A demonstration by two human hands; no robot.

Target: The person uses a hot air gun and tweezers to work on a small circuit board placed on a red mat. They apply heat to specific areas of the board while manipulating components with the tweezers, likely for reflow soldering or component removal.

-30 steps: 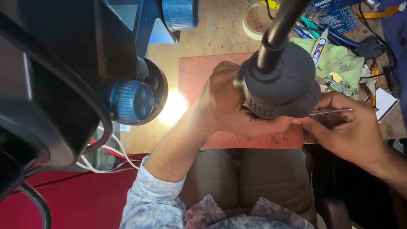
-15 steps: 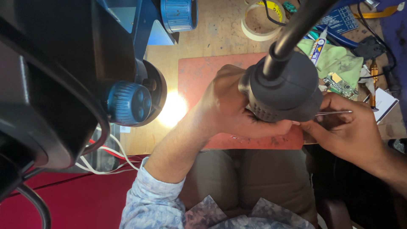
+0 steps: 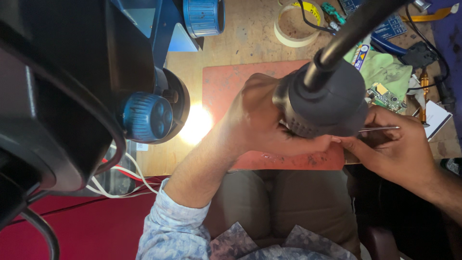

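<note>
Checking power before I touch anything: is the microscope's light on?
On: a bright glow falls on the wooden bench beneath the microscope.

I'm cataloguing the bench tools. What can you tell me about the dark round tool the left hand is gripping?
The dark round tool looks like a bulbous, matte dark-grey handpiece, apparently plastic or rubbery, with small vent slots along its lower edge. A thick black hose or stem rises from its top toward the upper right. It hangs above the reddish work mat, seen from behind, so its working end is hidden. The left hand wraps its left side; the right hand, holding thin metal tweezers, sits just beside it.
</note>
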